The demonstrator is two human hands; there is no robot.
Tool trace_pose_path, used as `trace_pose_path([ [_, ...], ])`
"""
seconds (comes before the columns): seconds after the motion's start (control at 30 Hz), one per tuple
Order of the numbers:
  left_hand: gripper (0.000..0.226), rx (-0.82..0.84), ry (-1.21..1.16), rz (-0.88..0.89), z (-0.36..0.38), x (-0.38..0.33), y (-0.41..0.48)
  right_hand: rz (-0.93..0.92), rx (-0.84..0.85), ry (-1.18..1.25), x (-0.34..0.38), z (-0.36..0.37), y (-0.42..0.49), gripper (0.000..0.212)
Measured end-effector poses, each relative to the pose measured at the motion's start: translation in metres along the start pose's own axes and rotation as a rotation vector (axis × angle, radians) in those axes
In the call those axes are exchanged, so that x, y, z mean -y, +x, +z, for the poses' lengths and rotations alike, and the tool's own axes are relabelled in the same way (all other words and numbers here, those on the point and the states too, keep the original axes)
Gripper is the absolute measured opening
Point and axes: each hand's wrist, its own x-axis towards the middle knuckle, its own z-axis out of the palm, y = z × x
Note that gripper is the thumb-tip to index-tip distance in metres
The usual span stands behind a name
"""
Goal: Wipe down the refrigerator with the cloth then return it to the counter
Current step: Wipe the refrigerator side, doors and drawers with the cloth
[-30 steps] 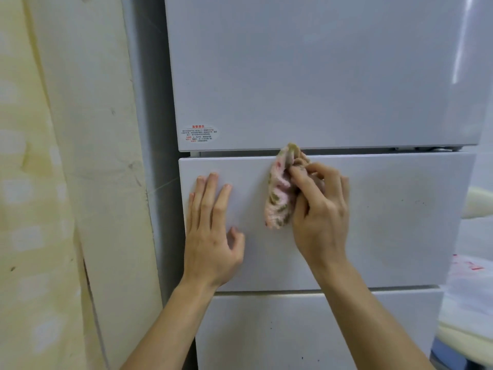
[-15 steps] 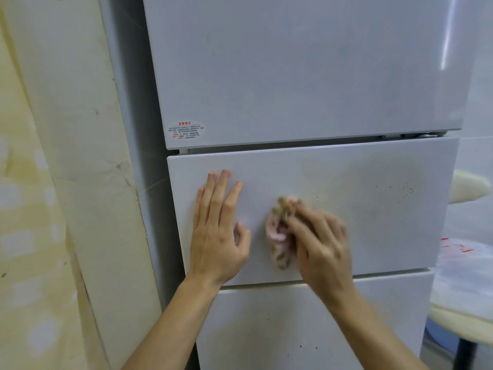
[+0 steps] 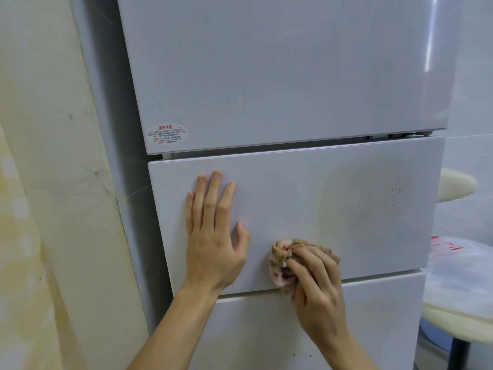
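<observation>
A pale grey refrigerator (image 3: 266, 76) fills the view, seen close up by the person cleaning it. The left hand (image 3: 213, 236) lies flat on the left part of the middle drawer front (image 3: 293, 198), fingers straight and slightly spread, thumb out to the right. It probably braces the body and steadies the drawer against the rubbing. Just to its right, the right hand (image 3: 317, 292) bunches a small pink-and-brown patterned cloth (image 3: 280, 259), fingers curled over it and pressing it against the drawer's lower edge, just above the seam with the bottom drawer (image 3: 373, 329). The wadded grip likely gives firmer pressure than a flat cloth would. Farther right on the same drawer front is a yellowish smudge (image 3: 373, 198) with dark specks, well apart from the cloth, so the wiping looks unfinished. A sticker (image 3: 167, 134) with red lettering sits at the lower left corner of the top door. A cream wall (image 3: 53, 156) stands at left, and a round table (image 3: 458, 303) shows at right. No counter is in view.
</observation>
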Motion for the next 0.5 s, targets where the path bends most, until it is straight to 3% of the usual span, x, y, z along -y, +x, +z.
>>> trace_pose_path([
  [0.1,0.071,-0.020,-0.016,-0.022,0.004,-0.004,0.000,0.032,-0.035,0.020,-0.002,-0.007,0.023,0.041],
  [0.23,0.073,-0.010,-0.023,-0.032,0.004,-0.005,-0.002,0.071,-0.155,0.014,-0.012,-0.012,0.094,0.026],
  [0.33,0.073,0.010,-0.015,-0.021,0.002,-0.005,-0.004,0.081,-0.220,0.005,-0.017,-0.010,0.143,0.030],
  [0.5,0.072,0.022,0.000,-0.010,0.002,-0.008,-0.006,0.085,-0.195,0.039,-0.010,-0.007,0.127,0.032],
])
